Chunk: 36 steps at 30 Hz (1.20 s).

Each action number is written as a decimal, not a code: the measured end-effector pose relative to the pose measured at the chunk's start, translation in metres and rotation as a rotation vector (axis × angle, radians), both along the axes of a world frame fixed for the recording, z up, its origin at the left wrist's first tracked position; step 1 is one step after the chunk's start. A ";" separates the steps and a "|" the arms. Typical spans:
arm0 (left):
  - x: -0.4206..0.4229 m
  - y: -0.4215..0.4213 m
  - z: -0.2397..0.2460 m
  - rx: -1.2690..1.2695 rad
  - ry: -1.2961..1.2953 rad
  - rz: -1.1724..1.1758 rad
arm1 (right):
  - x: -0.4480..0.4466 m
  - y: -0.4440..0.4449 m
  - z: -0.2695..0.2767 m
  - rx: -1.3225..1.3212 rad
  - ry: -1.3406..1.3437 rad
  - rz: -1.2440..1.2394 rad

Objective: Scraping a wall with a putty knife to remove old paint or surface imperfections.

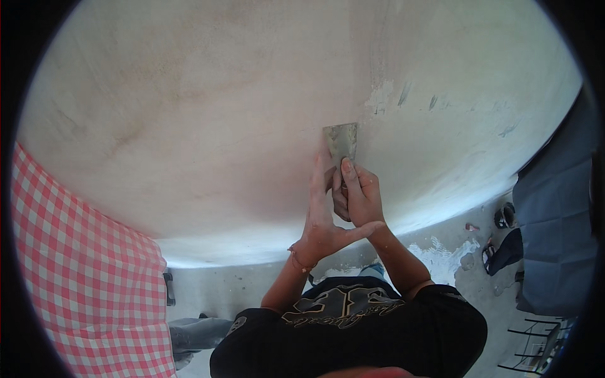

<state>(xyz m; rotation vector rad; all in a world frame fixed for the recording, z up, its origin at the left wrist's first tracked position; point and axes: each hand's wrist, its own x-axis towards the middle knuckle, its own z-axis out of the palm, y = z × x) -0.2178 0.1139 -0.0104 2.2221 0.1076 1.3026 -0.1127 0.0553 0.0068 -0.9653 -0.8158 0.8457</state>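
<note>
My right hand (365, 196) grips the handle of a putty knife (344, 139), its thumb laid up along the metal blade. The blade is smeared with pale residue, and its wide edge points up at a pale plastered wall (212, 118). Whether that edge touches the wall I cannot tell. My left hand (324, 217) is edge-on just left of the knife, with fingers stretched upward and thumb spread across towards my right wrist. Nothing is held in it. Above and right of the blade, the wall carries a rough patch (382, 94) and several dark streaks (404, 93).
Pink-and-white checked cloth (94, 255) hangs at left, beside another person's jeans-clad leg (201, 334). Dark blue cloth (553, 245) hangs at right, near a dark trouser leg (506, 251). White splashes (439, 257) mark the grey floor. A black metal frame (534, 342) stands lower right.
</note>
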 end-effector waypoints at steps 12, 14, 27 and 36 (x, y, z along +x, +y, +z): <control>0.022 0.009 0.022 -0.993 -0.157 -0.332 | -0.017 0.017 -0.003 0.155 -0.324 -0.322; 0.022 0.008 0.030 -0.921 -0.127 -0.283 | -0.013 0.018 -0.009 0.139 -0.293 -0.300; 0.027 -0.006 0.022 -0.935 -0.118 -0.221 | -0.009 -0.034 -0.028 -0.048 -0.111 0.012; 0.015 0.010 0.022 -1.045 -0.162 -0.290 | 0.079 -0.051 0.030 0.417 -1.882 -0.656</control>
